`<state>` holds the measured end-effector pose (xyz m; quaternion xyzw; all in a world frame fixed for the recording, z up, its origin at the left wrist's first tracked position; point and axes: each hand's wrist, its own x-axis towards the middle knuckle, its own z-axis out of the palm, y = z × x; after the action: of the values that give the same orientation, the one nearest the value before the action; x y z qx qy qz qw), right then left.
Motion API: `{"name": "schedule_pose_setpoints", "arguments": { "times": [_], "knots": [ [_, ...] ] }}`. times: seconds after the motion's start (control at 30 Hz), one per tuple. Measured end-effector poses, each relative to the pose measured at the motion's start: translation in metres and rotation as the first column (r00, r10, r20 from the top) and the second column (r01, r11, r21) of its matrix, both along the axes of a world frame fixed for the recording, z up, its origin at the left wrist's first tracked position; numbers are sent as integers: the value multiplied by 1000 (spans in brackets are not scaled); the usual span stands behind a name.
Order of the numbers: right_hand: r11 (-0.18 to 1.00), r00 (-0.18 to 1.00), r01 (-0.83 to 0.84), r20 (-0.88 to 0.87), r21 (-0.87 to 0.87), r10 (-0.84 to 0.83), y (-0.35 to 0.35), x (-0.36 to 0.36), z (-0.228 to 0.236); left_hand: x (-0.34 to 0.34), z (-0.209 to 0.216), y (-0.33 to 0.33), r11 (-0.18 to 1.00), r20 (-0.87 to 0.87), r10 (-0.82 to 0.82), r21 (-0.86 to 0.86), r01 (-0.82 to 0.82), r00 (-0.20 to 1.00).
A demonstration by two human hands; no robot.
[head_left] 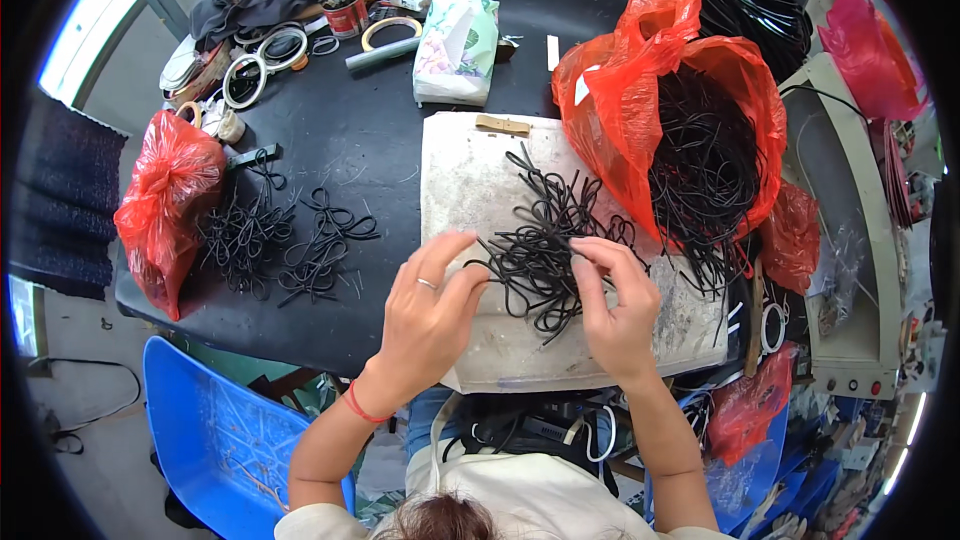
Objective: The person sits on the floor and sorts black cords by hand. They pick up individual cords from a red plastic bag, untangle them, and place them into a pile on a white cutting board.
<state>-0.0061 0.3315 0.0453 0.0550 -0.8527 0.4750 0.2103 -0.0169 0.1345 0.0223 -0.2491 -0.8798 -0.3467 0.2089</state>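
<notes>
At far left, a knotted red bag (168,215) stands beside 2 small clusters of black cord (245,230) on the dark table (370,170). The left hand (432,300) bends its fingers at the left edge of the cord heap (545,250), which lies on the pale mat (455,165); I cannot tell whether it pinches a strand. Pulling there could drag neighbours along or tighten a snarl, because the loops cross so thickly. The heap looks black, thin-stranded and floppy, its loops sprawling outward. The right hand (622,305) curves thumb and index finger at its right side, grip unclear. Beyond, an open red bag (610,100) holds more cord (705,160).
</notes>
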Motion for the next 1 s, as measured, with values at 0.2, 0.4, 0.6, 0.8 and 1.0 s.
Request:
{"name": "schedule_pose_setpoints", "arguments": {
  "times": [0.2, 0.4, 0.6, 0.8, 1.0],
  "knots": [
    [950, 960, -276, -2, 144, 280, -11, 1, 1, -2, 9, -15, 979, -27, -202, -3, 202, 979],
    [911, 996, -60, -33, 408, 81, 23, -15, -4, -3, 25, -82, 854, -127, 348, -366, -370, 929],
    [803, 997, -20, -43, 596, 57, 16, -13, -21, -3, 15, -14, 996, 136, 57, -78, -46, 989],
    [885, 998, -38, -27, 463, 57, 24, -8, -13, -14, 0, 8, 987, 482, -55, 160, -26, 874],
    [959, 978, -206, 13, 192, 208, 7, 3, 7, 0, 21, -8, 958, 624, -42, 248, -147, 780]
  ]
}}
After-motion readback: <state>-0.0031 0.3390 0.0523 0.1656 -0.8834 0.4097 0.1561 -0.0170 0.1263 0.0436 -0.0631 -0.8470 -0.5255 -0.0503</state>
